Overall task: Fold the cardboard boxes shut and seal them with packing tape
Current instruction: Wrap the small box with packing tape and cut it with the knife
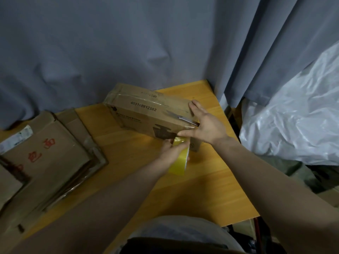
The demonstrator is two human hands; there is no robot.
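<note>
A flat brown cardboard box (145,110) with black printed numbers lies closed on the yellow wooden table (211,180), near its far edge. My right hand (203,125) rests flat on the box's right end, fingers spread over the top and thumb against the front face. My left hand (174,151) grips a yellow roll of packing tape (178,165) just in front of the box's right corner. A short strip of tape runs from the roll up to the box's front face under my right thumb. Shiny clear tape shows on the box's top.
A stack of flattened cardboard boxes (45,162) with red characters lies on the table's left side. Grey curtain (128,43) hangs behind the table. A white plastic sheet (297,116) bulges at the right, past the table's edge.
</note>
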